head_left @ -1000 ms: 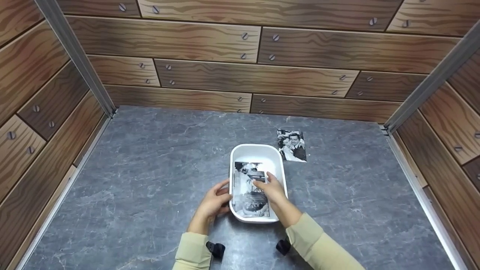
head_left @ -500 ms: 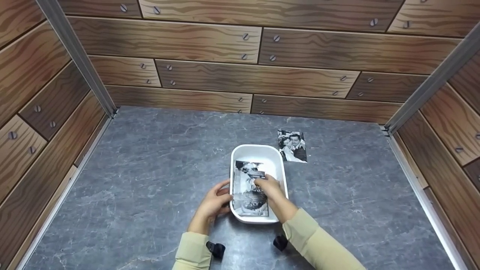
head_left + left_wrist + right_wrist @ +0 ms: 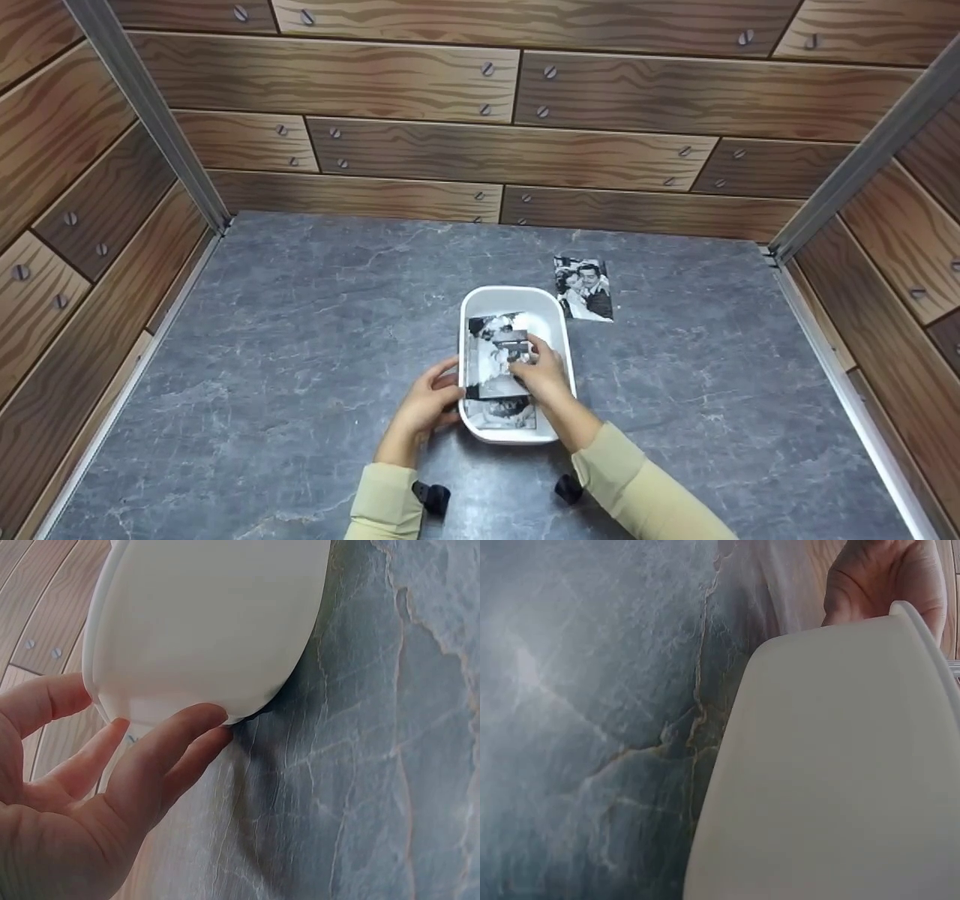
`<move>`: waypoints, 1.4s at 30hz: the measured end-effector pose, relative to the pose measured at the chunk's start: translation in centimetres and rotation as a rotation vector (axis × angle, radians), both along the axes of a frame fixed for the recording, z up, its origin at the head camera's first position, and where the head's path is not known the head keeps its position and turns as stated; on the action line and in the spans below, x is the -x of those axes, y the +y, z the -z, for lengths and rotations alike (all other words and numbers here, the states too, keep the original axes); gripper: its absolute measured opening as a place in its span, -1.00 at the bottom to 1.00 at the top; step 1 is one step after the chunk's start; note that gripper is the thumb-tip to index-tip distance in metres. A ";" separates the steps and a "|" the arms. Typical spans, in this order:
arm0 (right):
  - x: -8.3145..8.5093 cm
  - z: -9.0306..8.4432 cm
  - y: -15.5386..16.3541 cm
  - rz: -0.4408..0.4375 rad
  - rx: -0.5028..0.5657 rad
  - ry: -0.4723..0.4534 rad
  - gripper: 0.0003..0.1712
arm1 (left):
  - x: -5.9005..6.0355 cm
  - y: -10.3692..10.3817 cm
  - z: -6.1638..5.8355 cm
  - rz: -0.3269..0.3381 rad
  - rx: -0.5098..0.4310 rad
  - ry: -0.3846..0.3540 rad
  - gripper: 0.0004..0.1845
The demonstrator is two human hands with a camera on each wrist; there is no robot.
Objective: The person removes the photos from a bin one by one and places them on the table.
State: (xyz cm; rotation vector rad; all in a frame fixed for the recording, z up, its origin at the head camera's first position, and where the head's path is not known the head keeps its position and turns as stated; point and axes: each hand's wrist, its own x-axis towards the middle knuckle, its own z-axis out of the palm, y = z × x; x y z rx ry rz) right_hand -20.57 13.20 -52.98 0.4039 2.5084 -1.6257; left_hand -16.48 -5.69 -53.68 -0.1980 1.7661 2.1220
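Near the front edge of the grey marble tabletop [image 3: 300, 330], the right hand [image 3: 541, 375] pinches a black-and-white photograph [image 3: 495, 358] lying lengthways front to back inside the white oval plastic tub [image 3: 513, 300], whose left wall the left hand [image 3: 424, 405] touches with relaxed fingers.

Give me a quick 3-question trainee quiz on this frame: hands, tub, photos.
1. True or false: the left hand touches the outer wall of the white tub.
2. Which hand pinches the top photo over the tub? A) left B) right C) neither
3. Where does the loose photo lie relative to the tub?

Key
1. True; the left wrist view shows fingertips against the tub's side.
2. B, the right hand.
3. On the grey tabletop, just beyond the tub's far right corner, outside it.
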 end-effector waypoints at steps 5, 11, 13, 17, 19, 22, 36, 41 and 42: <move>-0.1 0.1 0.0 -0.030 0.099 0.004 -0.09 | 0.0 0.0 0.0 -0.002 -0.003 0.004 -0.30; 0.0 -0.1 0.3 -0.046 0.108 -0.001 -0.06 | -0.1 -0.1 0.1 -0.003 -0.002 0.009 -0.29; 0.1 -0.3 0.5 -0.036 0.111 0.014 -0.07 | -0.1 -0.1 0.1 -0.004 0.001 0.008 -0.29; 0.3 -0.9 1.1 -0.018 0.120 0.077 -0.09 | 0.0 -0.1 0.2 -0.005 0.007 0.004 -0.29; 0.4 -1.4 1.6 -0.006 0.131 0.102 -0.11 | 0.0 0.0 0.3 -0.004 0.006 -0.001 -0.29; 0.8 -2.4 2.6 0.018 0.161 0.119 -0.13 | 0.1 0.0 0.3 -0.002 0.004 -0.007 -0.29; 7.0 -5.8 13.4 0.173 0.201 0.168 -0.19 | 0.1 0.1 0.4 -0.014 0.000 -0.025 -0.30; 9.1 -5.6 17.9 0.248 0.187 0.100 -0.16 | 0.1 0.1 0.3 -0.022 0.014 -0.028 -0.30; 9.4 -5.5 18.7 0.271 0.196 0.082 -0.15 | 0.1 0.1 0.3 -0.020 0.013 -0.026 -0.30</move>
